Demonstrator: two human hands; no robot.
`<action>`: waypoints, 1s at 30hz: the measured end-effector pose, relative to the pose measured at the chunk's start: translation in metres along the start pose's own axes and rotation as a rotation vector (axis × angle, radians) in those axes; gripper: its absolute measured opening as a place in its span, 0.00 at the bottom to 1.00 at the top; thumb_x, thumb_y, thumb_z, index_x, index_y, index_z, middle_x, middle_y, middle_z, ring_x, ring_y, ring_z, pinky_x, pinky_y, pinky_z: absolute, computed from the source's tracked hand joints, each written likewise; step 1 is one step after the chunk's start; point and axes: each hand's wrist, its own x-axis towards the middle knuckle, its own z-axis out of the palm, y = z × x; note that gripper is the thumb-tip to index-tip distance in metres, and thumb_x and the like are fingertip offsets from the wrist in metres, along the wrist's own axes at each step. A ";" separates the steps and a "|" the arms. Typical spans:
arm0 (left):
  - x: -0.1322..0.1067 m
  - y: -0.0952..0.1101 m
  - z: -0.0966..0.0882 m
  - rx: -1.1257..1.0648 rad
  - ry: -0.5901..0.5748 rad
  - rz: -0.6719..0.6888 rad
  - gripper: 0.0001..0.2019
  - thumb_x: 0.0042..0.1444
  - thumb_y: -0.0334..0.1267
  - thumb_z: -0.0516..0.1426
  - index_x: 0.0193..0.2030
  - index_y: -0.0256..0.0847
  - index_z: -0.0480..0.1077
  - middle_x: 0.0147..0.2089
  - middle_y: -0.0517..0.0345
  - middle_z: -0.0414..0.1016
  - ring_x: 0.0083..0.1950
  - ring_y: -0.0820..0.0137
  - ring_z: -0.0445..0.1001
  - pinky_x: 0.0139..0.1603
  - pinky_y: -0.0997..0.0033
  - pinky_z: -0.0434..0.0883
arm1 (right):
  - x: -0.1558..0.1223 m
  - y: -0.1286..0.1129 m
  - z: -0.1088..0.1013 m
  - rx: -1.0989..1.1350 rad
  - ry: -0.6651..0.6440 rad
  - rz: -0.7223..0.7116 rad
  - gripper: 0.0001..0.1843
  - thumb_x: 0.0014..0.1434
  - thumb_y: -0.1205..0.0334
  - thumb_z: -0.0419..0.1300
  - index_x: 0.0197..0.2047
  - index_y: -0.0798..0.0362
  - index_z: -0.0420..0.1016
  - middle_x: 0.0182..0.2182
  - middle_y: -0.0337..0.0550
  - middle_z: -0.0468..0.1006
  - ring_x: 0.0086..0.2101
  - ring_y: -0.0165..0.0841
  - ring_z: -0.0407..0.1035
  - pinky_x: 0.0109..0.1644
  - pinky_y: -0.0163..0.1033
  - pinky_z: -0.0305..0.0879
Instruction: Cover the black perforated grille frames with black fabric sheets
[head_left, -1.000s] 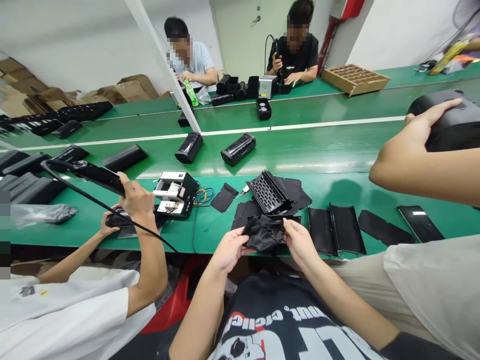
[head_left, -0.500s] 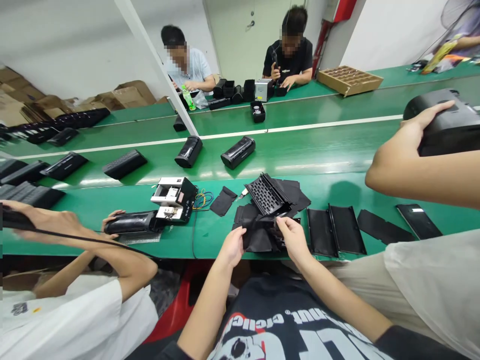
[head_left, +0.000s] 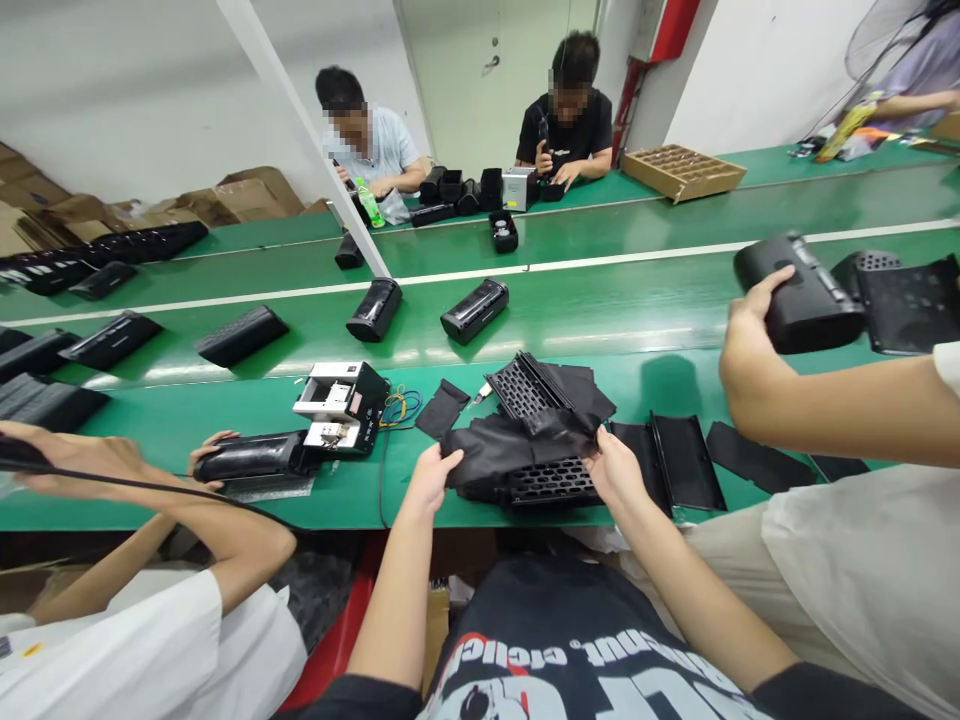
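A black fabric sheet is stretched between my two hands. My left hand pinches its left end, and my right hand grips the right end. Just under the sheet lies a black perforated panel, partly covered by it. Another perforated black panel leans behind, on top of more black sheets. To the right of my right hand are smooth black panels and a loose black sheet.
Left of me a co-worker's hands hold a black casing by a white-and-black machine with a cable. On the right a co-worker's arm reaches across with a black casing. Several black casings rest on the green belt.
My hands have moved apart and the black sheet is now spread out between them. The co-worker's casing on the right has moved left over the belt.
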 end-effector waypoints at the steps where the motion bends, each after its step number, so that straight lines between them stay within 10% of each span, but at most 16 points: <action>1: 0.010 -0.002 -0.007 0.035 0.064 0.002 0.15 0.35 0.29 0.61 0.34 0.34 0.70 0.31 0.53 0.75 0.32 0.69 0.72 0.39 0.66 0.68 | 0.004 -0.002 -0.004 0.049 0.015 0.018 0.09 0.45 0.59 0.60 0.29 0.54 0.68 0.27 0.38 0.75 0.28 0.28 0.69 0.32 0.33 0.66; 7: 0.052 -0.032 -0.020 0.350 0.295 -0.033 0.08 0.40 0.25 0.54 0.31 0.32 0.68 0.28 0.52 0.73 0.34 0.66 0.72 0.37 0.66 0.69 | 0.017 -0.008 -0.020 0.120 0.185 0.084 0.07 0.52 0.60 0.55 0.31 0.54 0.70 0.25 0.39 0.76 0.27 0.30 0.70 0.36 0.38 0.68; 15: 0.035 -0.027 0.002 0.808 0.529 0.169 0.33 0.38 0.28 0.56 0.55 0.31 0.54 0.58 0.34 0.50 0.61 0.49 0.44 0.56 0.50 0.46 | 0.013 0.002 -0.020 0.100 0.163 0.228 0.12 0.56 0.60 0.50 0.28 0.55 0.71 0.25 0.42 0.77 0.29 0.30 0.72 0.39 0.35 0.69; 19: 0.002 -0.025 0.031 0.623 0.290 0.427 0.23 0.48 0.38 0.53 0.52 0.36 0.57 0.55 0.41 0.56 0.57 0.59 0.55 0.54 0.60 0.55 | 0.004 0.006 -0.011 0.188 0.157 0.292 0.14 0.58 0.62 0.47 0.28 0.54 0.71 0.25 0.41 0.77 0.31 0.28 0.72 0.39 0.33 0.69; 24: -0.040 -0.048 0.073 -0.151 -0.142 0.015 0.22 0.46 0.43 0.56 0.48 0.38 0.61 0.47 0.45 0.68 0.44 0.66 0.69 0.43 0.67 0.66 | -0.010 0.007 0.009 0.292 0.087 0.359 0.15 0.59 0.63 0.45 0.30 0.55 0.72 0.26 0.41 0.77 0.32 0.26 0.71 0.40 0.31 0.68; 30: -0.052 -0.040 0.082 -0.206 -0.077 -0.099 0.17 0.41 0.39 0.60 0.38 0.35 0.69 0.31 0.53 0.75 0.30 0.71 0.72 0.30 0.73 0.68 | -0.025 0.005 0.015 0.372 -0.125 0.393 0.17 0.58 0.61 0.43 0.34 0.56 0.72 0.31 0.43 0.77 0.36 0.29 0.70 0.42 0.35 0.67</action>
